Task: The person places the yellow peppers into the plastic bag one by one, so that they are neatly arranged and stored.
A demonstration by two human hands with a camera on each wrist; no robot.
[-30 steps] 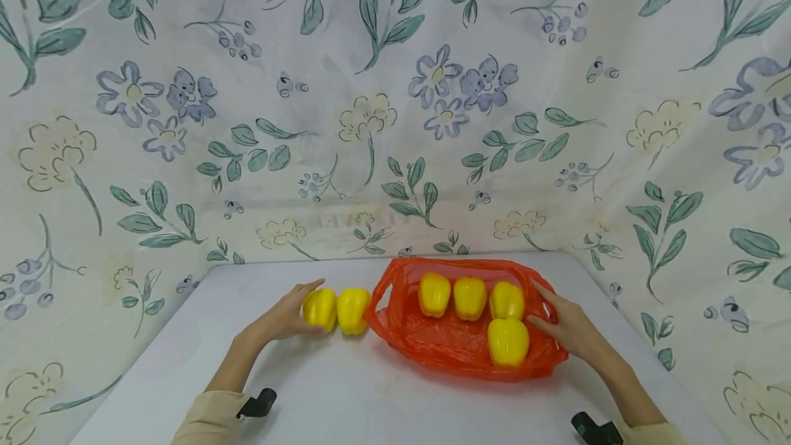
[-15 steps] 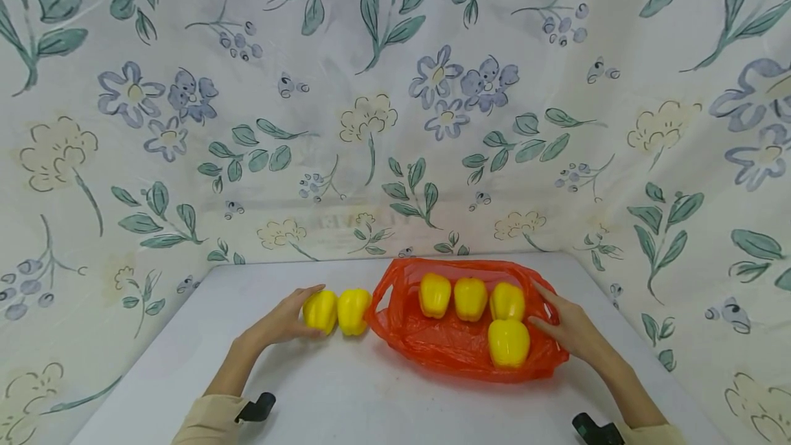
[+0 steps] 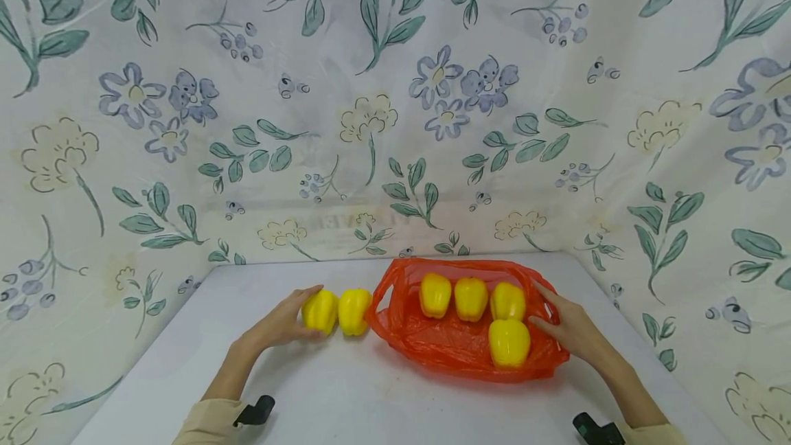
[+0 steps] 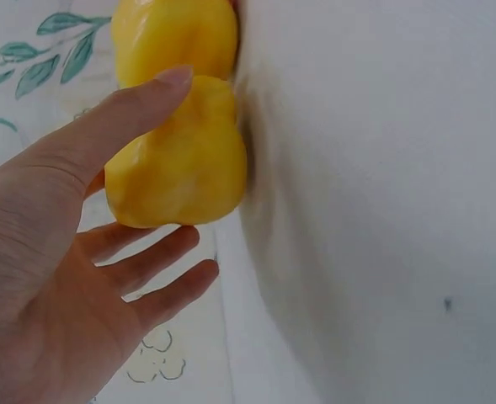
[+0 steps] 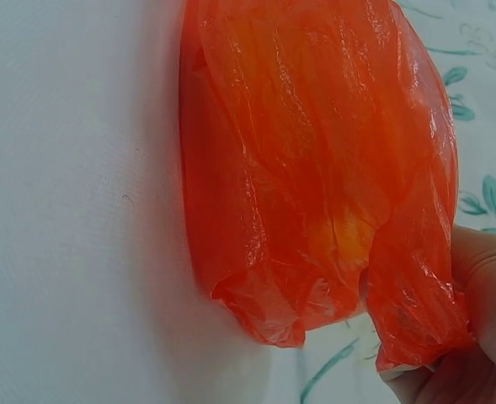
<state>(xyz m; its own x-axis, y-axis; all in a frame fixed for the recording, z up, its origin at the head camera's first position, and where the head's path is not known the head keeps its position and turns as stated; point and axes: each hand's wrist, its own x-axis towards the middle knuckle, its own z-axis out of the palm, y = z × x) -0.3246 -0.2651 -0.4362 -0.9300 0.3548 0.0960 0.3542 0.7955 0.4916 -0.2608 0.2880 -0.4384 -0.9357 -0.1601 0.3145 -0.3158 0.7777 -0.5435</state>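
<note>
Thumb and fingers of my left hand [image 3: 283, 319] are round the leftmost yellow pepper [image 3: 320, 312]. In the left wrist view the thumb of that hand [image 4: 71, 244] lies against this pepper [image 4: 180, 172], while some fingers extend below it. A second yellow pepper [image 3: 354, 312] stands beside it, close to the rim of the red plastic bag [image 3: 441, 345]. Several yellow peppers [image 3: 509, 343] lie in the bag's opening. At the bag's right end my right hand [image 3: 575, 329] grips the plastic; the right wrist view has its fingers [image 5: 488, 307] partly behind the bunched film [image 5: 420, 320].
Everything lies on a white table [image 3: 371, 404], its back edge meeting a hanging cloth [image 3: 395, 122] printed with flowers and leaves. A black device is worn at each wrist, beside the beige sleeves [image 3: 213, 421].
</note>
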